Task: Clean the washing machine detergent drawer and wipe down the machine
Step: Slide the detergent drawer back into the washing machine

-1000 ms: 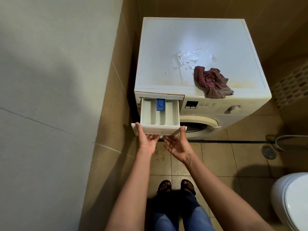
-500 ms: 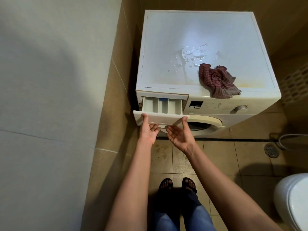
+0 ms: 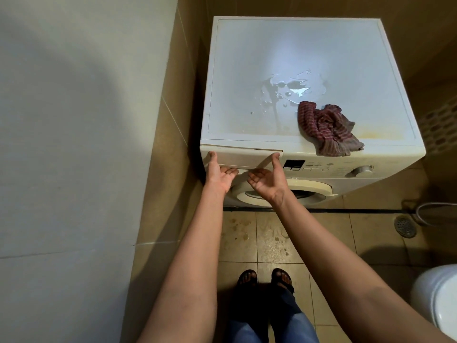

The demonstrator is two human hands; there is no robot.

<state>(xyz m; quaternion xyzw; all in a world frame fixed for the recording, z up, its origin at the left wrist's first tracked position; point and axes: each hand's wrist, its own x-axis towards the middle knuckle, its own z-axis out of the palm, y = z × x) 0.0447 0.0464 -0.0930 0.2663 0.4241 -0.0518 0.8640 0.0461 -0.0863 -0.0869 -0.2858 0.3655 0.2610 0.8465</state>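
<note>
Cream plastic is being touched by both thumbs: the left hand point(image 3: 220, 173) and the right hand point(image 3: 268, 178) are being held palm up before the detergent drawer point(image 3: 243, 158), which is sitting fully in, its front panel flush with the front of the washing machine point(image 3: 272, 58) at the top left. The left thumb is being laid on the panel's left end and the right thumb on its right end, so the hands are being held apart. The fingers of both are being left loosely curled just under the panel's lower edge, and nothing is being gripped in them. Just below the hands the round door point(image 3: 314, 188) is being partly hidden by the right wrist; to the right of the drawer a small dark display point(image 3: 293, 165) and, further along, a dial point(image 3: 362, 170) are being shown. On the machine's top a puddle of water point(image 3: 294, 89) is lying near the middle, and just beside it a crumpled striped cloth point(image 3: 326, 129) is being left hanging slightly over the front edge, above the display and dial. On the tiled floor point(image 3: 272, 243) sandals point(image 3: 247, 278) and blue jeans point(image 3: 284, 323) are being worn by the person. A floor drain point(image 3: 404, 226) and a toilet point(image 3: 440, 300) are being seen at the right, a pale wall point(image 3: 74, 120) at the left.
</note>
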